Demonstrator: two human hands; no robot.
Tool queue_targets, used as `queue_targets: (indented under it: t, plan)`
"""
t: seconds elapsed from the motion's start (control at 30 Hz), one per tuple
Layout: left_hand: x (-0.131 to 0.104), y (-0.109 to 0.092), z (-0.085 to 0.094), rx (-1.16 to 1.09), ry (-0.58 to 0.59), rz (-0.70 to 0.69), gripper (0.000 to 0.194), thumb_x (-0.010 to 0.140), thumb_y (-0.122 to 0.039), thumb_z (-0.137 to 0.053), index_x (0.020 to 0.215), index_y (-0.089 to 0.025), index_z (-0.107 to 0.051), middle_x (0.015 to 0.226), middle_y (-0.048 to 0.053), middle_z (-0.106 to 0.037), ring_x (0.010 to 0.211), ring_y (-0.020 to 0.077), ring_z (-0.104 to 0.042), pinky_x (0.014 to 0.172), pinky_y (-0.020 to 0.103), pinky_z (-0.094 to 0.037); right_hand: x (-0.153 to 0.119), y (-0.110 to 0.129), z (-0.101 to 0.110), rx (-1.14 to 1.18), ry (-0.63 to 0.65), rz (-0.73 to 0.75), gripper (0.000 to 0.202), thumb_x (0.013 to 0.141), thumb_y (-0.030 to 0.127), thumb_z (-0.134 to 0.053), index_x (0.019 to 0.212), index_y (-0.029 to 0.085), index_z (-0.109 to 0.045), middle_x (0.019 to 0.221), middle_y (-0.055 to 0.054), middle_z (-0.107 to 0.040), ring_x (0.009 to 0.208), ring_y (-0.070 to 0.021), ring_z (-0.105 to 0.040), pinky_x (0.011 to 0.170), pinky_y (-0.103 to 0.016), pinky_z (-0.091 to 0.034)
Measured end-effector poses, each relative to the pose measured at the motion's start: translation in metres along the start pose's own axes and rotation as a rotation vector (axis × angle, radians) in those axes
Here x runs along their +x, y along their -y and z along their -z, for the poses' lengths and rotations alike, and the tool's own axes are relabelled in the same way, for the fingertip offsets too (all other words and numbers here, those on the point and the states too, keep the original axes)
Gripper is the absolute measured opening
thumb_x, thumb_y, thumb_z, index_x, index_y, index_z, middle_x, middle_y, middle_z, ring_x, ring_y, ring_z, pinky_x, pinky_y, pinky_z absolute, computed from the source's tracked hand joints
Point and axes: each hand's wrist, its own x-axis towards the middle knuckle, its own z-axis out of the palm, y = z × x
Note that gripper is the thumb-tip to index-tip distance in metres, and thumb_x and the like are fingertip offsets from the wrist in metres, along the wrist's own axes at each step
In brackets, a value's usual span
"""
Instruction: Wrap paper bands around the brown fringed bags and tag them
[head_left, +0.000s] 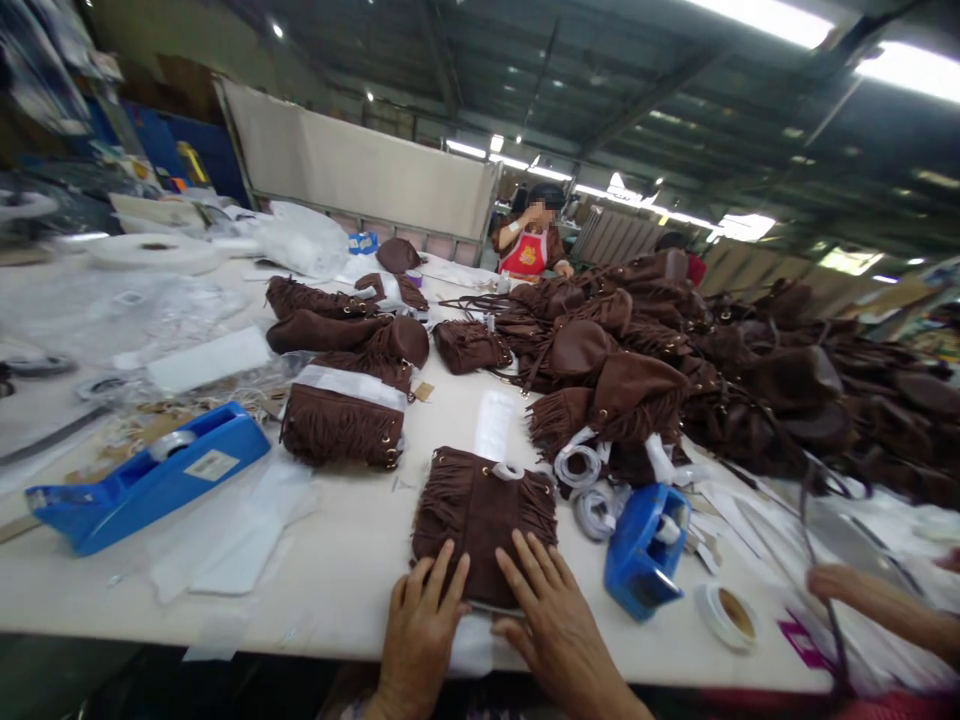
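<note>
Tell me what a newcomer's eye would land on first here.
Probably the big heap of dark brown fringed bags on the far right of the table. Next, the bright blue left tape dispenser and right tape dispenser, either side of the flat brown bag under the left hand and right hand, front center.

Head-worn view — looking forward and down, near the table.

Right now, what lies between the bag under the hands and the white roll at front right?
In the head view, a blue dispenser sits between bag and roll.
</note>
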Motion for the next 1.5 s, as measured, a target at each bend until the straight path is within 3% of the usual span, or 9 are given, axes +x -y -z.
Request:
queue_targets:
  t: [0.2,0.33,0.5,0.7,0.9,1.0,1.17,1.33,1.5]
  plan:
    - [-0.010,-0.001,-0.009,-0.059,0.058,0.078,0.053,0.089,-0.044,-0.061,0.140,-0.036,-0.048,0.148,-0.001,-0.050,0.116,0.0273,-0.053,0.094,0.044,-0.042,0.014,0.002,-0.028,0.020,0.050,0.080,0.081,0.088,0.034,-0.065,0.155,0.027,-0.020,0.162,-0.010,-0.013,0.148,-0.0325,-0.016,0.114,-0.055,-0.028]
    - [-0.002,0.000,0.002,-0.038,0.073,0.028,0.044,0.093,-0.035,-0.056,0.136,-0.033,-0.054,0.144,0.002,-0.054,0.111,0.0274,-0.056,0.090,0.044,-0.044,0.013,-0.005,-0.039,0.037,0.099,0.053,0.082,0.088,0.036,-0.066,0.155,0.028,-0.019,0.162,-0.011,-0.014,0.149,-0.0311,-0.013,0.115,-0.056,-0.024]
    - [0.028,-0.004,0.007,-0.072,0.037,-0.257,0.058,0.091,-0.038,-0.053,0.145,-0.016,-0.044,0.151,0.015,-0.043,0.133,0.0379,-0.042,0.107,0.059,-0.033,0.017,-0.004,-0.009,0.154,0.179,0.056,0.074,0.094,0.052,-0.052,0.155,0.028,-0.018,0.162,-0.010,-0.018,0.150,-0.0264,-0.010,0.118,-0.054,-0.019]
    - [0.054,0.006,-0.044,-0.125,0.035,-0.611,0.078,0.094,-0.054,-0.040,0.154,-0.012,-0.013,0.149,0.019,-0.045,0.139,0.0347,-0.037,0.113,0.053,-0.028,-0.016,0.016,0.006,0.256,0.095,-0.101,0.058,0.101,0.037,-0.039,0.153,0.014,-0.024,0.159,-0.012,-0.024,0.149,-0.0233,-0.010,0.121,-0.051,-0.016]
    - [0.050,0.014,-0.047,-0.040,0.172,-0.619,0.066,0.093,-0.049,-0.048,0.152,-0.027,-0.028,0.155,0.017,-0.036,0.139,0.0362,-0.038,0.110,0.055,-0.032,-0.082,0.024,-0.011,0.321,-0.139,-0.258,0.050,0.098,0.026,-0.046,0.146,0.013,-0.039,0.150,-0.014,-0.043,0.142,-0.0196,-0.032,0.116,-0.038,-0.033]
    - [0.052,0.010,-0.041,-0.031,0.200,-0.641,0.065,0.092,-0.046,-0.050,0.151,-0.029,-0.030,0.156,0.017,-0.033,0.139,0.0368,-0.037,0.110,0.056,-0.033,-0.074,0.001,-0.008,0.292,-0.182,-0.379,0.060,0.096,0.026,-0.048,0.151,0.011,-0.029,0.155,-0.015,-0.034,0.146,-0.0231,-0.024,0.118,-0.045,-0.029]
    - [0.057,0.005,-0.033,-0.020,0.276,-0.636,0.064,0.092,-0.044,-0.051,0.150,-0.029,-0.031,0.157,0.016,-0.031,0.141,0.0369,-0.034,0.110,0.057,-0.033,-0.063,-0.035,-0.023,0.355,-0.102,-0.307,0.062,0.098,0.034,-0.047,0.152,0.014,-0.024,0.155,-0.014,-0.034,0.145,-0.0227,-0.027,0.117,-0.045,-0.029]
    - [0.059,0.005,-0.031,-0.053,0.356,-0.616,0.059,0.093,-0.042,-0.047,0.150,-0.028,-0.033,0.158,0.014,-0.029,0.142,0.0369,-0.032,0.112,0.057,-0.030,-0.079,-0.049,-0.033,0.389,-0.185,-0.669,0.038,0.096,0.025,-0.048,0.132,0.012,-0.047,0.130,-0.014,-0.057,0.123,-0.0198,-0.050,0.102,-0.034,-0.043]
    - [0.061,0.005,-0.032,-0.086,0.381,-0.623,0.059,0.095,-0.039,-0.045,0.151,-0.031,-0.029,0.163,0.011,-0.018,0.143,0.0382,-0.030,0.110,0.060,-0.031,-0.060,-0.039,-0.035,0.380,-0.136,-0.728,0.022,0.088,0.036,-0.062,0.101,0.019,-0.059,0.103,-0.006,-0.059,0.099,-0.0217,-0.053,0.087,-0.036,-0.044]
